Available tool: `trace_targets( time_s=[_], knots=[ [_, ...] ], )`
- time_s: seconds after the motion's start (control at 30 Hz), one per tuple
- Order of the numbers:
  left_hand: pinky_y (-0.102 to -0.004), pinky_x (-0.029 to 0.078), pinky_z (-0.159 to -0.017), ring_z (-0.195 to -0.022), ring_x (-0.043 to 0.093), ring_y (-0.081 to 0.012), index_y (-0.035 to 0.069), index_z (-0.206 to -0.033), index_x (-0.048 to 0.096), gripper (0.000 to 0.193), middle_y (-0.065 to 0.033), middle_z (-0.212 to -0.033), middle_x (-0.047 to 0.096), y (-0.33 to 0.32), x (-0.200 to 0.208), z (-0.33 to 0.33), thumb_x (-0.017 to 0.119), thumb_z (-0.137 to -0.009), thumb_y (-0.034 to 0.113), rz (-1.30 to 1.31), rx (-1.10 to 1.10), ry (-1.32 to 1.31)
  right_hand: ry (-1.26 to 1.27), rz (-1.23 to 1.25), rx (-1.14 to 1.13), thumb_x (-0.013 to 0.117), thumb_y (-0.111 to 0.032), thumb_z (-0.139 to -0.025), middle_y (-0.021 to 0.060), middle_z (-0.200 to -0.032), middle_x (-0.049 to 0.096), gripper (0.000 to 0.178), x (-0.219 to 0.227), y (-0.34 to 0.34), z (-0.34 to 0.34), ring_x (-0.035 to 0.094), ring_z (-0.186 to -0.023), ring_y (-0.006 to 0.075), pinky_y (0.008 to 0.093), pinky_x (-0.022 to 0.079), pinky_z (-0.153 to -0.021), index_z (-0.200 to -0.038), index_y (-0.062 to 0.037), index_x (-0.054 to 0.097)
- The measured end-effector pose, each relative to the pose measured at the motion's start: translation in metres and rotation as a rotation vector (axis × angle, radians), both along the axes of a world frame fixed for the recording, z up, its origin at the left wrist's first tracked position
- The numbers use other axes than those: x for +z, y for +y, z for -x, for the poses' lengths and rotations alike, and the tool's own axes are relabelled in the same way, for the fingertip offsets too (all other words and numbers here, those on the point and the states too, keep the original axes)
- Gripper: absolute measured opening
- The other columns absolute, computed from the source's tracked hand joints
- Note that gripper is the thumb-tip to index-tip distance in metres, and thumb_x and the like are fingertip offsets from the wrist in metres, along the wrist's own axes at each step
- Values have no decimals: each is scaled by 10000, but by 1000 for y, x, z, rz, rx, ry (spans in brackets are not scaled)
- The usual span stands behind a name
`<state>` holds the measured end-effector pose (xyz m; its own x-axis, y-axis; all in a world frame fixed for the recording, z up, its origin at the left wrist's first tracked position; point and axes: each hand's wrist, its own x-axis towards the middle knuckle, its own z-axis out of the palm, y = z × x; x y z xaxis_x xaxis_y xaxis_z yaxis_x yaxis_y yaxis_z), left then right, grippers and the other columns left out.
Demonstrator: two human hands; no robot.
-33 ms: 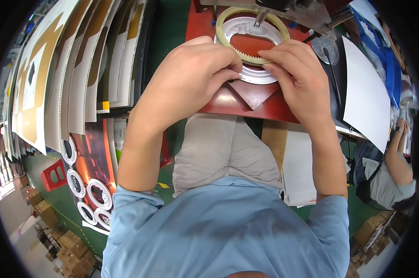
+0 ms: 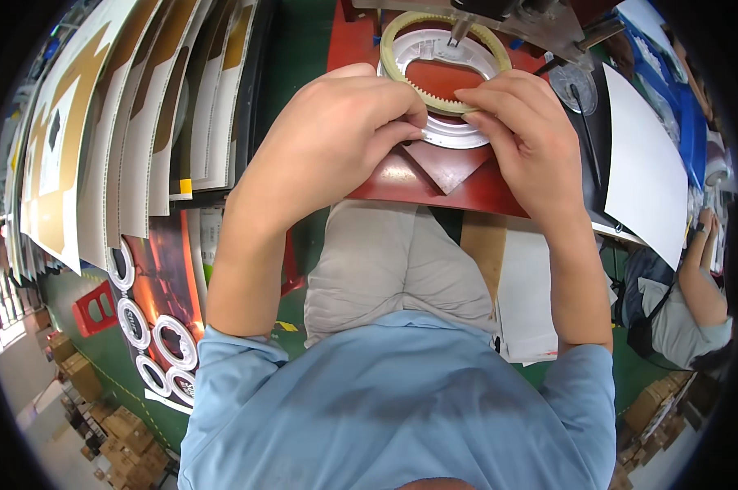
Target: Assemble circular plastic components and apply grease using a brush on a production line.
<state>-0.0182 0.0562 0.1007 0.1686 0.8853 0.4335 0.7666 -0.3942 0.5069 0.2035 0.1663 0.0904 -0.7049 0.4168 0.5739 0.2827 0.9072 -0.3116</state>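
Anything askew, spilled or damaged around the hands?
The toothed yellowish ring looks askew: between the left hand and right hand, it's off-centre over the white ring, whose near rim shows beyond it. Handling may explain that. No spill or damage shows.

I'm in a factory workshop: red bench (image 2: 477, 193) under machine hardware (image 2: 540, 37), several white rings (image 2: 192, 353), piled cartons (image 2: 126, 426), yellow-lined green floor (image 2: 100, 353), co-worker (image 2: 700, 300) nearby.
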Motion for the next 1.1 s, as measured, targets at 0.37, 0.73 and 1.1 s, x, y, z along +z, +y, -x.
trace_targets(
  time_s=[0.37, 0.73, 1.1],
  knots=[
    [-382, 544, -861, -1028, 639, -275, 57, -1019, 771, 264, -75, -1102, 689, -18, -9, -5, 814, -760, 34, -150, 62, 133, -65, -8, 53, 779, -69, -837, 85, -1004, 692, 192, 3, 5, -2, 640, -1027, 303, 405, 527, -907, -1027, -56, 766],
    [-405, 555, -921, -1050, 680, -312, 9, -1085, 746, 247, -120, -1126, 704, -30, -12, -14, 777, -840, 23, -82, 135, -43, -50, -67, 81, 788, -23, -788, 82, -943, 689, 212, 8, -3, 0, 637, -937, 295, 394, 526, -813, -997, -29, 754],
    [-432, 542, -956, -1134, 655, -398, -3, -1155, 733, 294, -201, -1282, 647, -41, -37, -29, 705, -865, -43, -176, 245, -140, 9, -95, 9, 785, -9, -761, 60, -905, 684, 233, 2, -30, 7, 642, -882, 266, 389, 523, -771, -992, -32, 760]
  ],
)
